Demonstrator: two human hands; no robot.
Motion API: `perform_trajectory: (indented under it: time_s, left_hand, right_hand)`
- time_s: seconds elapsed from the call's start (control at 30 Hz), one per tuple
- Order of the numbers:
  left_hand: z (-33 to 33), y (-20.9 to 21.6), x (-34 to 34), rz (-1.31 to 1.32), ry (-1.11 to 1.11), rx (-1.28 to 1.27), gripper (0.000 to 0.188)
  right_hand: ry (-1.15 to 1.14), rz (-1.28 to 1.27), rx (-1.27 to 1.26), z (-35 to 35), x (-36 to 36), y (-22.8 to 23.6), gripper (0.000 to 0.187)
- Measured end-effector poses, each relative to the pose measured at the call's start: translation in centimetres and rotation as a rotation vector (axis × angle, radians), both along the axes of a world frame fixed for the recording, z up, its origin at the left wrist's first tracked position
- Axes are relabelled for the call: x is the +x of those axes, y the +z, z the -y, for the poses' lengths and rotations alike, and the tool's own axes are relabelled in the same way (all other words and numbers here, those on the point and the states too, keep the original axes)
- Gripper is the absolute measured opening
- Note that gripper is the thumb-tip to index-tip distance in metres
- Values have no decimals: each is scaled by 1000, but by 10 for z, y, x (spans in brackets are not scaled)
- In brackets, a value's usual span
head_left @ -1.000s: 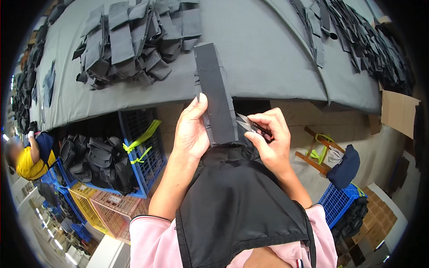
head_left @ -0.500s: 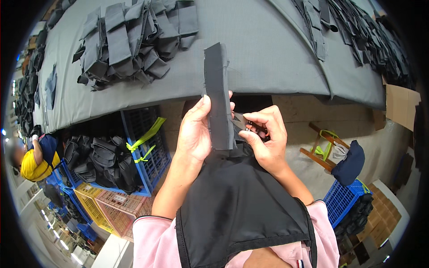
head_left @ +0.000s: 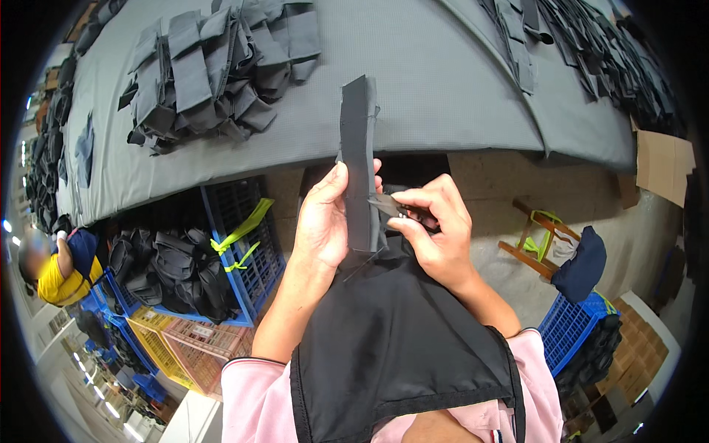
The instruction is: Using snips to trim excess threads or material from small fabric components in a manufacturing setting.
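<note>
Upright in my left hand [head_left: 323, 218] is a dark grey fabric strip [head_left: 357, 155], gripped between the thumb on its left edge and the fingers behind it. Frayed threads show along its right side. My right hand [head_left: 443, 232] closes around a pair of thread snips [head_left: 385, 204], their pointed blades reaching the right edge of the strip near its lower end. The handle is mostly hidden by my fingers. Below the strip, a loose thread lies over my black apron [head_left: 399, 317].
A grey-covered table [head_left: 428, 96] spans the far side, bearing a pile of grey fabric strips [head_left: 196, 81] and more strips [head_left: 598, 66] at right. Blue crates [head_left: 255, 258] with black bags [head_left: 173, 266] stand left; a wooden stool [head_left: 528, 258] stands right. A person in yellow [head_left: 70, 273] is far left.
The snips have moved left, so their blades now meet the strip's edge. A loose thread now shows under the strip's lower end. My left hand keeps its hold, nearly still.
</note>
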State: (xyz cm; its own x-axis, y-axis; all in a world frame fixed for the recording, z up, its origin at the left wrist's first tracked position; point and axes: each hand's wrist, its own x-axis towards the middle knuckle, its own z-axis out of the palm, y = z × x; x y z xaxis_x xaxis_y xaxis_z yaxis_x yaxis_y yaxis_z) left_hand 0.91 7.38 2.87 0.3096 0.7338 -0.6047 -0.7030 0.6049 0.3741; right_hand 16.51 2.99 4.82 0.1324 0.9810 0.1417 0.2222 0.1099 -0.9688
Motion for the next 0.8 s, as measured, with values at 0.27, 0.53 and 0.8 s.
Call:
perform_trajectory:
  time_s: [0.27,0.53,0.8]
  left_hand:
    - [1,-13,-8,234,-20,15,27]
    - [14,-17,-2,433,-118,113,27]
    - [15,-9,4,359,-160,129,31]
  right_hand:
    - [117,-161,-132,-5,-4,-13,27]
    - [203,51,-26,-5,-15,6,29]
    - [265,132,121,-2,-22,-10,30]
